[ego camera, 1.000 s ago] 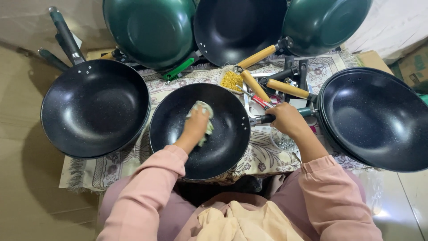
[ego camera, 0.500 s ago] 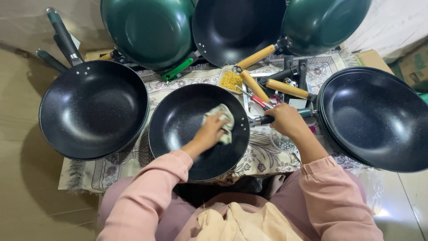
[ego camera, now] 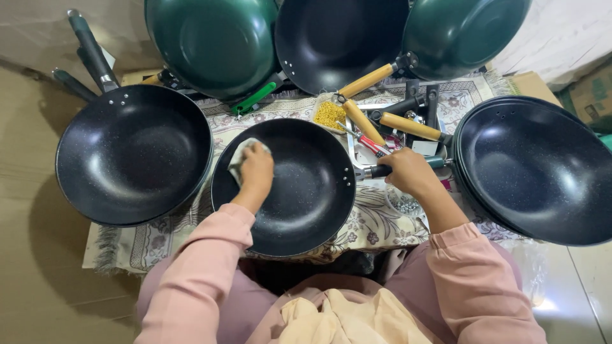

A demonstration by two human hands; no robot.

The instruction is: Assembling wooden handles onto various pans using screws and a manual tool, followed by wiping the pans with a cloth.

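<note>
A brown cardboard box point(ego camera: 590, 95) sits at the right edge of the view, beyond the cloth-covered worktop point(ego camera: 376, 223); its printed side is too cropped to tell more. A small heap of yellow bits point(ego camera: 329, 114) lies on the patterned cloth just above the middle pan.

The middle black pan point(ego camera: 284, 185) lies flat on the worktop in front of the person, open side up. Its dark handle point(ego camera: 382, 170) points to the right, so the pan's long axis runs left to right across the view. The right hand point(ego camera: 408, 172) has its fingers wrapped tight round that handle. The left hand point(ego camera: 256, 172) rests inside the pan near its upper left rim, fingers curled down onto a pale cloth point(ego camera: 241, 159) pressed against the pan's wall.

A larger black pan point(ego camera: 134, 156) sits just left, its handle pointing up and left; another black pan point(ego camera: 535, 169) sits just right. Two green pans point(ego camera: 213, 44) and a black one lean along the back.
</note>
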